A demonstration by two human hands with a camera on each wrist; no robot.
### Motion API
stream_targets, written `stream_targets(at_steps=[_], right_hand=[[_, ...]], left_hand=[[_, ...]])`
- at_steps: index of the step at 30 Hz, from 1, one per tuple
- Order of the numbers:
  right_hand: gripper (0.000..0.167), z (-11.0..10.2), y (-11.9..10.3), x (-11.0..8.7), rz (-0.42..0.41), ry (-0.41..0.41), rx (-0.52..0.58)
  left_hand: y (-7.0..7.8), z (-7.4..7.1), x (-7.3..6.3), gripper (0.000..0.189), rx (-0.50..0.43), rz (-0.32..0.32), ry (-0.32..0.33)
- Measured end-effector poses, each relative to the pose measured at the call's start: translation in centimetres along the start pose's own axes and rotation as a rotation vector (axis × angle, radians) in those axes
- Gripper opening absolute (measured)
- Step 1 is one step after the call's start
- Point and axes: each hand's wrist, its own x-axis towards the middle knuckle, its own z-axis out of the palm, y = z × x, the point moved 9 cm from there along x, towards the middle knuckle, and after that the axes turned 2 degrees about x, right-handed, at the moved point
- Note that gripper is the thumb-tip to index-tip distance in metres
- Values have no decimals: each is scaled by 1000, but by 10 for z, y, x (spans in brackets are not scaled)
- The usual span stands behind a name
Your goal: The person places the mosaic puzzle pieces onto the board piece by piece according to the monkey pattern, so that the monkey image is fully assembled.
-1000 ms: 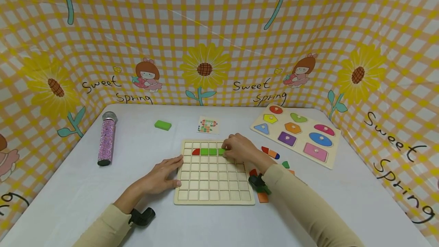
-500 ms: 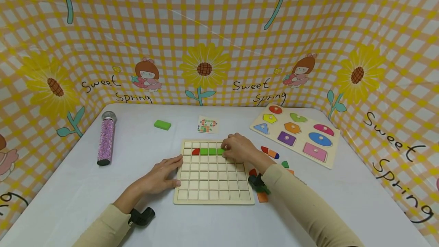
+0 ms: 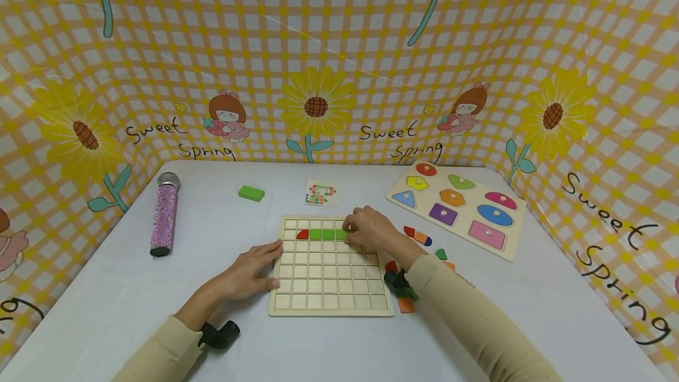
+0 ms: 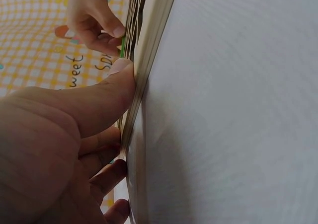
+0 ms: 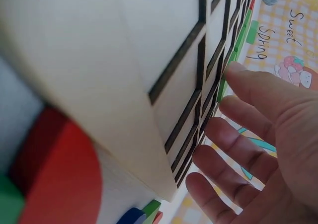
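A pale wooden grid board (image 3: pixel 315 273) lies in the middle of the white table. In its second row from the far side sit a red tile (image 3: pixel 303 234) with a curved edge and green square tiles (image 3: pixel 322 234). My right hand (image 3: pixel 369 229) pinches the rightmost green tile (image 5: pixel 222 91) with thumb and index finger, at the end of that row; its other fingers are spread in the right wrist view. My left hand (image 3: pixel 246 271) rests against the board's left edge, the thumb (image 4: pixel 112 92) touching the rim and the fingers extended along the side.
Loose coloured pieces (image 3: pixel 406 305) lie right of the board, partly under my right forearm. Behind stand a small picture card (image 3: pixel 321 193) and a green block (image 3: pixel 251 193). A glittery pink microphone (image 3: pixel 165 217) is at left, a shape puzzle board (image 3: pixel 467 205) at back right.
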Motion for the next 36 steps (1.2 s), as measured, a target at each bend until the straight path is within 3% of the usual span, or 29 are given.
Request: stream_targets(at_steps=[8,16,24,33,36], right_hand=[[29,-15,17,-14,39,19,67],[29,-41,69,-42,116,74,110],[31,-39,111,-66,220,33,68],[26,-34,138,-74,313,-4,17],[24,-33,138,-74,304,-12,19]], left_hand=[[1,-1,-1,71,6,8,-4],[2,-2,-1,71,8,5,-5],[2,-1,-1,71,4,9,-7],[0,0,0,71,3,-5,-7],[0,0,0,71,5,-8,-4]])
